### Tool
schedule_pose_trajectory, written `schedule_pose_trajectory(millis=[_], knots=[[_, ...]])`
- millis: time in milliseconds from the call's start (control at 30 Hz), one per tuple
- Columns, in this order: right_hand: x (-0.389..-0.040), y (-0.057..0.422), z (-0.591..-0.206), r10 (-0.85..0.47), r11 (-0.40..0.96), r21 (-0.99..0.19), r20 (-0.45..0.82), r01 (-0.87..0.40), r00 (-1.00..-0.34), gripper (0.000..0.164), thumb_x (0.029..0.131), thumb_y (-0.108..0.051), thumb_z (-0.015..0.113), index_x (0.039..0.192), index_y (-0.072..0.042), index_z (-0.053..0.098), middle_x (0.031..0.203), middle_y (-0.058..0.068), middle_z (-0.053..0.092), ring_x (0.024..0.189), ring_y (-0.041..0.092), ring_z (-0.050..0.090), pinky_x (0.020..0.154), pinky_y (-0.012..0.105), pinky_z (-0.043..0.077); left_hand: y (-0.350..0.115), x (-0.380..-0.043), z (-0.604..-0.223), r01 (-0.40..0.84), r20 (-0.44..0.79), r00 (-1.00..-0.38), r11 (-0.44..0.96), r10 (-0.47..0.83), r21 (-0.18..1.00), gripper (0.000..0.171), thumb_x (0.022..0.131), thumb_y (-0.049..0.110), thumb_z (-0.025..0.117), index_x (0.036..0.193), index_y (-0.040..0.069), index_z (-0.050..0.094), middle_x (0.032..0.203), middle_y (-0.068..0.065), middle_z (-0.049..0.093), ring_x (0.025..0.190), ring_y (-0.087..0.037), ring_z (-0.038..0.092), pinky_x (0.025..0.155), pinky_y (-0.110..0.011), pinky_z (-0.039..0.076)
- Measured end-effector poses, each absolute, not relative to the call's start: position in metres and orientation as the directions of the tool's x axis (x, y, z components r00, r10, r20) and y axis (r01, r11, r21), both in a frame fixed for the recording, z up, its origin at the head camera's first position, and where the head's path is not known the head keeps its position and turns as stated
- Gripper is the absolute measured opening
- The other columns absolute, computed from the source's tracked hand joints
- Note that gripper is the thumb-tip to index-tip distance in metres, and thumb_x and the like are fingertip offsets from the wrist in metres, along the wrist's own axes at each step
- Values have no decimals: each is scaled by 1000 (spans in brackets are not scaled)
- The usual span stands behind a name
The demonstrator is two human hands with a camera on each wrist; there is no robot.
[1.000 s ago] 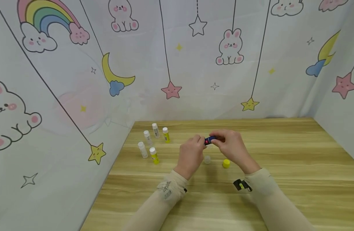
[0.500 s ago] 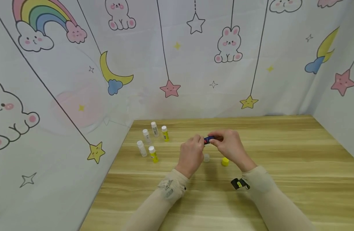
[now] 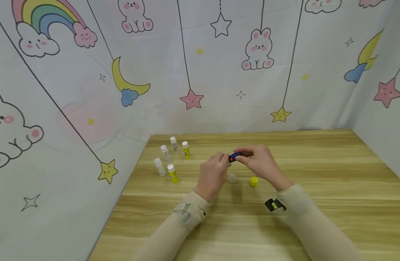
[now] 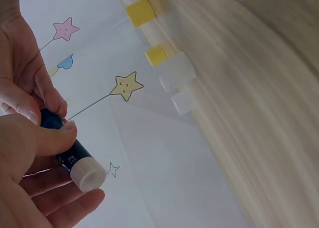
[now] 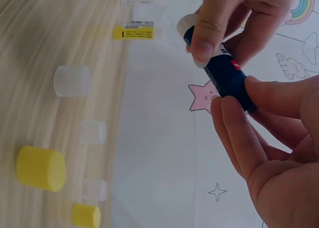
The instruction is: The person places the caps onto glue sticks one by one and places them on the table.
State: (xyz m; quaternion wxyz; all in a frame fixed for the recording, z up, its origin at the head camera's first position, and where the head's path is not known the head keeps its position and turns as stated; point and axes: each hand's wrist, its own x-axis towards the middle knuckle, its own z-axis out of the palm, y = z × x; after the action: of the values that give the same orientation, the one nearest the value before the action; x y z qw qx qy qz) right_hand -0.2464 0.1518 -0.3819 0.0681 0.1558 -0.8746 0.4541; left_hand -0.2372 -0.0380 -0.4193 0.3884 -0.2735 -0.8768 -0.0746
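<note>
Both hands hold a dark blue glue stick [image 3: 234, 157] above the table. My left hand [image 3: 213, 177] grips it near its white base [image 4: 88, 174], thumb laid along the barrel. At the other end, my right hand [image 3: 261, 162] pinches the dark blue tip between thumb and fingers; that end is partly covered by the fingers. Under the hands, a translucent cap [image 3: 232, 177] and a yellow cap [image 3: 254, 182] rest on the table. The right wrist view shows a nearer yellow cap [image 5: 41, 168], a smaller yellow cap [image 5: 85, 215] and several translucent caps [image 5: 73, 81].
Several capped glue sticks stand at the table's left side, among them a front yellow one [image 3: 172, 173], a back yellow one [image 3: 186, 150] and a white one [image 3: 160, 167]. A patterned curtain [image 3: 219, 116] borders the wooden table [image 3: 317, 174] behind and at both sides.
Both hands keep hold of the glue stick, and it has shifted only slightly left. The head view has tilted a little; the caps and standing glue sticks stay where they were.
</note>
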Motion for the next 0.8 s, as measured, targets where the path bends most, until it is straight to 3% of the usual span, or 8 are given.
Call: schedule_pose_trajectory(millis=[200,500,800], knots=[[-245,152,-372,-225,515,-791,246,-330,-943,19,91,-18,77,109,-21,77,104,-3,73,92,18,69,74,36,58,-43,-236,-417,570,731,-560,821,389,0,30,87,20,82,112,7,72,97,-3,67,80,-15,69,64,-30,58],[-242,153,-367,-208,536,-771,274,-344,-939,19,91,-20,78,109,-21,77,102,-4,73,89,17,69,71,37,58,-50,-234,-421,609,723,-598,782,345,130,43,90,24,79,129,10,67,107,-4,66,79,-13,67,62,-27,56],[-241,159,-365,-192,571,-748,279,-339,-941,20,91,-22,77,112,-19,76,102,-3,73,89,18,69,71,38,57,-55,-230,-422,585,716,-636,786,288,203,38,90,20,78,126,11,68,108,-4,65,79,-13,63,60,-28,54]])
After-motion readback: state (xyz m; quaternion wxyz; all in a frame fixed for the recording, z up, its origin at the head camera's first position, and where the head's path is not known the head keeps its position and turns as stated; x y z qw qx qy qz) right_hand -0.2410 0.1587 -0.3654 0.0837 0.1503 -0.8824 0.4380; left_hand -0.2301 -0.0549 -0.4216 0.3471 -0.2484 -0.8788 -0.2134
